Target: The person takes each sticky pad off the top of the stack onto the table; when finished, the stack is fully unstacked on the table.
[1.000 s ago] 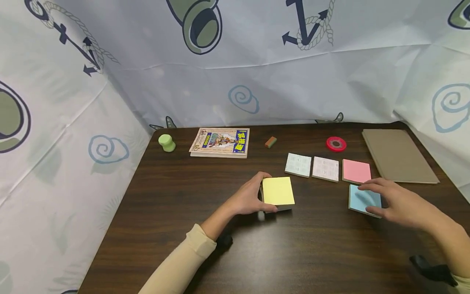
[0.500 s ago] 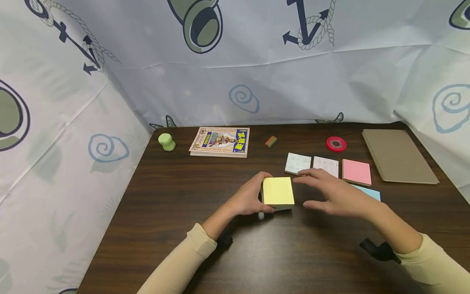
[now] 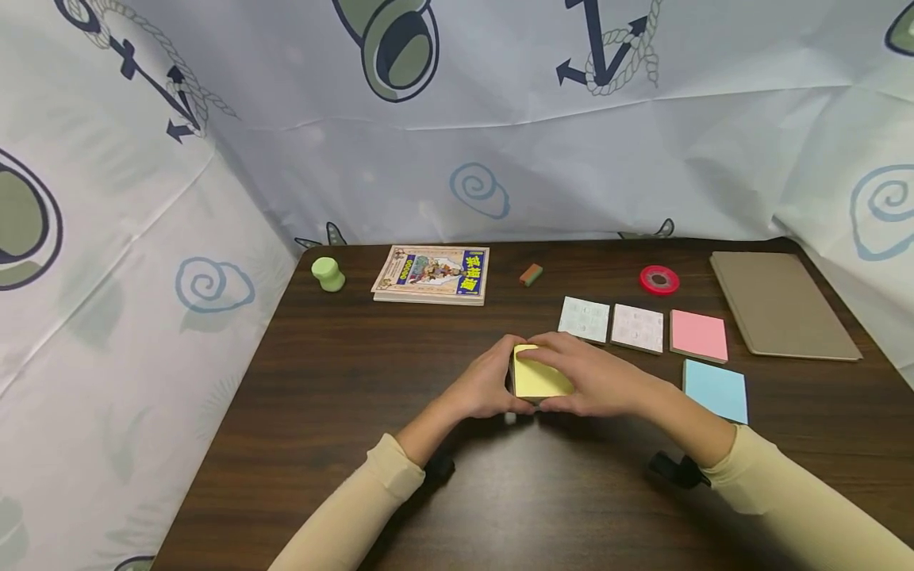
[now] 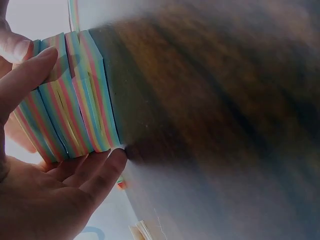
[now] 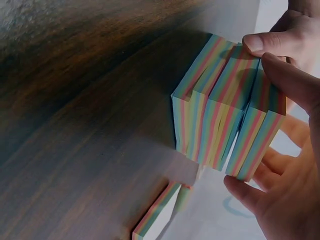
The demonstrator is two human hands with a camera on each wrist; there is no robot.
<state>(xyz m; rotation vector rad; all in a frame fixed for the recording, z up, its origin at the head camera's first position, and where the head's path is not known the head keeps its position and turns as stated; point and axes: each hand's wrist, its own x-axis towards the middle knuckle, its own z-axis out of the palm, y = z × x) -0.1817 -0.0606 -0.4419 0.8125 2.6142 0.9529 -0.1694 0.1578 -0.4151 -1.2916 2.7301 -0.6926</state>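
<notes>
Several sticky note pads with rainbow-striped edges stand in a stack (image 3: 539,381) near the table's middle, a yellow sheet on top. My left hand (image 3: 481,382) grips the stack from its left side, thumb at the near face and fingers at the far one. From the right, my right hand (image 3: 600,379) holds the upper pads the same way; its fingers cover part of the yellow top. In the right wrist view the striped stack (image 5: 225,105) shows a slim gap between pads, and the layers are slightly out of line. The left wrist view shows the thumbs close together on the stack (image 4: 75,115).
To the right lie a blue pad (image 3: 716,390), a pink pad (image 3: 698,335) and two pale printed pads (image 3: 637,327). Farther back are a grey-brown board (image 3: 785,305), a red tape roll (image 3: 659,280), an eraser (image 3: 531,274), books (image 3: 431,274) and a green knob-shaped object (image 3: 328,274).
My right hand has moved left from the blue pad, leaving it on the table, and now holds the stack. My left hand has stayed on the stack throughout.
</notes>
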